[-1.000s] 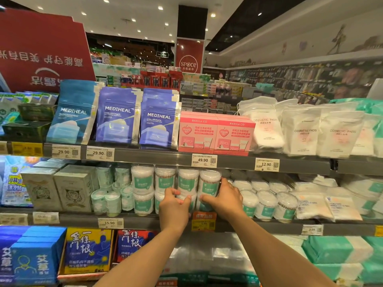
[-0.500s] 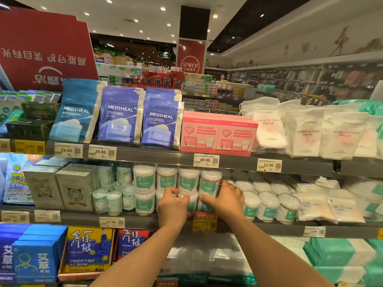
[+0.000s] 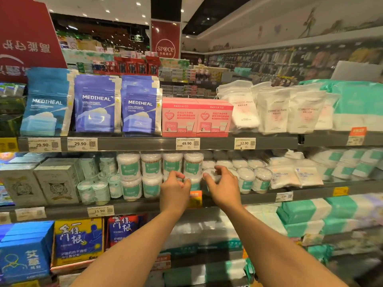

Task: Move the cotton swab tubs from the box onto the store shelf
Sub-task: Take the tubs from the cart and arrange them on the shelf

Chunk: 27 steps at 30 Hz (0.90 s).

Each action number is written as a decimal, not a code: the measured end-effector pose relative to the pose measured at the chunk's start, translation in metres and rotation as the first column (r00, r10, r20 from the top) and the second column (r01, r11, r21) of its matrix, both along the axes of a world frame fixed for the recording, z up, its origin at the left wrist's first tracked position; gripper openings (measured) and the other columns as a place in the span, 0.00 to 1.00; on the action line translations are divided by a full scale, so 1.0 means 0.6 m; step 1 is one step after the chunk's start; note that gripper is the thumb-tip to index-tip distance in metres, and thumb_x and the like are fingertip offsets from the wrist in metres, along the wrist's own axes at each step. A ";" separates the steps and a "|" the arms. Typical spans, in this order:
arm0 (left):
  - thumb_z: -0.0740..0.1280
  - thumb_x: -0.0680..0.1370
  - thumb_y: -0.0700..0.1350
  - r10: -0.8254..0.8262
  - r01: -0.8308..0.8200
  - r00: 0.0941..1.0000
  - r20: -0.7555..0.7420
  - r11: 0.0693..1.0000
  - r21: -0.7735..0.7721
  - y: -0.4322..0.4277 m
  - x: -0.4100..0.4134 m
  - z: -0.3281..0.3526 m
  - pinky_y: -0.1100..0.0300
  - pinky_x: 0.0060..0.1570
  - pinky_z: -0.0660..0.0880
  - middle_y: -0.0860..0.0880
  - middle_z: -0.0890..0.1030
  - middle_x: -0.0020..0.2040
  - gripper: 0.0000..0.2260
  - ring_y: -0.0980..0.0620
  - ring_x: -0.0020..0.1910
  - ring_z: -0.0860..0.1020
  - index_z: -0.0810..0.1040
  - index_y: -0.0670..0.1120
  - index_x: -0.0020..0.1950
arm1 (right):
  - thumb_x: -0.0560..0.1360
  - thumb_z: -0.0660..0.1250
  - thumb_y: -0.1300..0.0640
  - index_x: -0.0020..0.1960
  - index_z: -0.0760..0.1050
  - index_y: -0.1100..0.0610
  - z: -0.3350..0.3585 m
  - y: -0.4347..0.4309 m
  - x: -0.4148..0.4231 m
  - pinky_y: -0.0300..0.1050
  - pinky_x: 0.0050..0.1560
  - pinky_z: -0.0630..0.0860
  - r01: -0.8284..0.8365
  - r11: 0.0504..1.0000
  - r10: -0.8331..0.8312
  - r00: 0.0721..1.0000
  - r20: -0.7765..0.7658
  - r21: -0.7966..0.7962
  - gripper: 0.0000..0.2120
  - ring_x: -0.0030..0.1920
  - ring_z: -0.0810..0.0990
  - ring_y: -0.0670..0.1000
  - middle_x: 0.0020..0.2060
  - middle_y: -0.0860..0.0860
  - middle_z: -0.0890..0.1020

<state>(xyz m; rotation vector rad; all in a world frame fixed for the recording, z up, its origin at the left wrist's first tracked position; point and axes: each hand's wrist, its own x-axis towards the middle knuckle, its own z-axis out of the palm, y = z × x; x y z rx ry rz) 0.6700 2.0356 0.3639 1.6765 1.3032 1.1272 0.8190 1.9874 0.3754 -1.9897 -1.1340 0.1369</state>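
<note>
Clear plastic cotton swab tubs [image 3: 150,165] with teal labels fill the middle shelf [image 3: 132,206], stacked two high, white swab tips packed tight inside each one. Four stand in the upper row, side by side and touching, under the grey shelf edge with the 49.90 price tag [image 3: 187,143]. Both hands are up at this stack. Left hand [image 3: 175,190] sits in front of the lower tubs, fingers loosely curled, thumb and fingertips close together, and I can't tell whether they touch a tub or grip anything. Right hand [image 3: 222,186] is just beside it, fingers spread and half open, reaching over a tub lid [image 3: 210,172] at the stack's right end; holding nothing that I can make out. A narrow gap shows between the two hands, with an orange shelf tag [image 3: 195,198] below it.

Right of the hands, shorter swab tubs [image 3: 245,182] sit in a single layer, same teal labels, then flat white packets [image 3: 296,176]. Left of the stack, small round tubs [image 3: 94,192] stand near grey-green tiger-print boxes [image 3: 57,182]. Up top: blue Mediheal pouches [image 3: 97,104], pink Banila Co boxes [image 3: 196,118] and white cosmetic pad bags [image 3: 275,110]. The box the tubs come from isn't in view.
</note>
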 end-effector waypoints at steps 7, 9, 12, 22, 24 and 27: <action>0.67 0.79 0.53 -0.349 0.348 0.936 -0.047 0.937 -0.028 -0.096 0.122 -0.035 0.46 0.40 0.80 0.50 0.82 0.33 0.08 0.46 0.33 0.82 0.75 0.52 0.43 | 0.80 0.64 0.42 0.57 0.78 0.52 -0.030 -0.184 0.072 0.50 0.51 0.78 0.224 0.974 -0.226 0.973 -0.052 -0.042 0.15 0.50 0.82 0.54 0.48 0.50 0.84; 0.66 0.79 0.56 -0.437 0.435 0.898 -0.039 0.899 -0.054 -0.127 0.170 -0.056 0.44 0.41 0.80 0.49 0.83 0.35 0.10 0.45 0.35 0.82 0.75 0.50 0.43 | 0.80 0.64 0.43 0.56 0.78 0.52 -0.042 -0.237 0.102 0.50 0.51 0.78 0.285 0.955 -0.292 0.953 -0.081 -0.083 0.14 0.50 0.82 0.55 0.47 0.50 0.85; 0.65 0.78 0.58 -0.548 0.538 0.835 -0.049 0.832 -0.133 -0.189 0.246 -0.076 0.45 0.47 0.81 0.48 0.84 0.39 0.13 0.44 0.43 0.83 0.77 0.50 0.42 | 0.80 0.64 0.43 0.56 0.80 0.52 -0.059 -0.328 0.145 0.50 0.53 0.77 0.375 0.919 -0.388 0.916 -0.105 -0.124 0.15 0.52 0.82 0.56 0.48 0.50 0.85; 0.59 0.83 0.57 -0.862 0.807 0.444 -0.246 0.503 -0.310 -0.534 0.488 -0.173 0.49 0.50 0.77 0.43 0.83 0.39 0.20 0.42 0.43 0.83 0.77 0.43 0.42 | 0.79 0.65 0.43 0.51 0.80 0.51 -0.184 -0.724 0.297 0.52 0.55 0.78 0.659 0.681 -0.729 0.649 -0.217 -0.318 0.13 0.53 0.82 0.56 0.47 0.51 0.85; 0.60 0.81 0.59 -0.886 0.807 0.388 -0.254 0.460 -0.371 -0.603 0.522 -0.201 0.52 0.47 0.77 0.44 0.82 0.38 0.20 0.41 0.44 0.82 0.77 0.45 0.43 | 0.79 0.65 0.43 0.52 0.80 0.51 -0.221 -0.796 0.320 0.51 0.56 0.78 0.681 0.634 -0.771 0.591 -0.236 -0.366 0.13 0.54 0.82 0.56 0.48 0.51 0.85; 0.62 0.82 0.53 -0.906 0.816 0.273 -0.324 0.396 -0.420 -0.723 0.579 -0.258 0.55 0.45 0.70 0.44 0.84 0.42 0.15 0.42 0.49 0.82 0.81 0.44 0.47 | 0.81 0.65 0.45 0.55 0.80 0.53 -0.286 -0.918 0.360 0.48 0.55 0.76 0.689 0.571 -0.820 0.501 -0.276 -0.446 0.13 0.55 0.82 0.55 0.50 0.52 0.85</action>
